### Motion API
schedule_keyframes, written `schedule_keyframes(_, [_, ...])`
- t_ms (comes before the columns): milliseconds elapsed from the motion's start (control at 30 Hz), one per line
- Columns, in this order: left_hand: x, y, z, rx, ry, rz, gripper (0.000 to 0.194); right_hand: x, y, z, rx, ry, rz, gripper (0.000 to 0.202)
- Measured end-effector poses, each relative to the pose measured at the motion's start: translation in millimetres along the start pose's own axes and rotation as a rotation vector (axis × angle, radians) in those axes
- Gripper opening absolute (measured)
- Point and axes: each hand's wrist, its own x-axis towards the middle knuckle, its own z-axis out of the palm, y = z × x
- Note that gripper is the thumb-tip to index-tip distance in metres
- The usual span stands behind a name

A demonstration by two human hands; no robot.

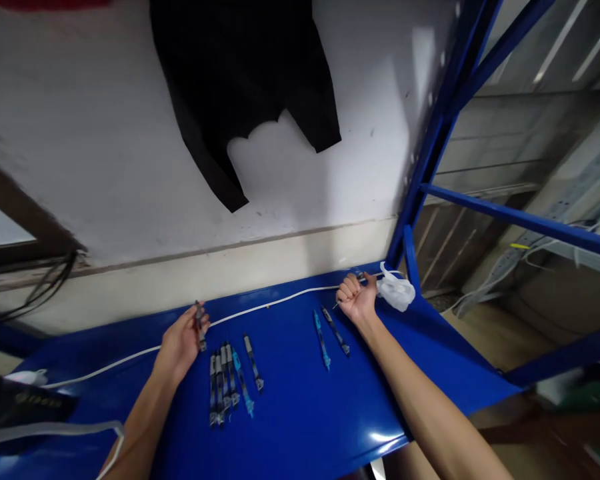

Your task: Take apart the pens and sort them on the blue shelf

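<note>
My left hand (180, 337) has a grey and dark pen (200, 325) held upright between thumb and fingers, above the left part of the blue surface. A group of several pens (223, 380), grey ones and a light blue one, lies side by side just right of it, with another grey pen (253, 362) slightly apart. My right hand (357, 297) is closed in a fist around a pen (361, 277); only its ends peek out. Near that fist lie a light blue pen (322, 340) and a dark grey pen (335, 331).
A white cable (275, 300) runs along the back of the blue table (290, 413). Crumpled white plastic (397, 291) sits at the back right corner, beside the blue metal frame (414, 200). A dark box (25, 407) stands at left; a black garment (250, 73) hangs on the wall.
</note>
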Motion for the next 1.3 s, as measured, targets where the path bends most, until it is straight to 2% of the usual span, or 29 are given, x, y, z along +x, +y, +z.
schedule_keyframes(100, [0,0,-5.9,-0.110,0.006,-0.062,0.012,-1,4,0,-0.005,0.003,0.047,0.053])
schedule_keyframes(267, [0,-3,-4.9,-0.140,0.001,-0.098,0.014,-5,8,3,-0.081,-0.009,0.096,0.051])
schedule_keyframes(467, [1,-6,-5.6,-0.150,-0.007,-0.124,0.018,-7,7,1,-0.202,0.014,0.043,0.055])
schedule_keyframes(700, [-1,-4,-6.2,-0.201,0.014,-0.126,0.017,-6,6,-6,-0.138,-0.007,0.032,0.062])
schedule_keyframes(900, [-4,-4,-4.8,-0.226,0.017,-0.127,0.024,-9,4,-5,-0.171,0.031,-0.017,0.057])
schedule_keyframes(1300, [-1,-7,-12.1,-0.330,0.034,-0.117,0.020,-9,2,-6,-0.212,0.066,-0.052,0.054])
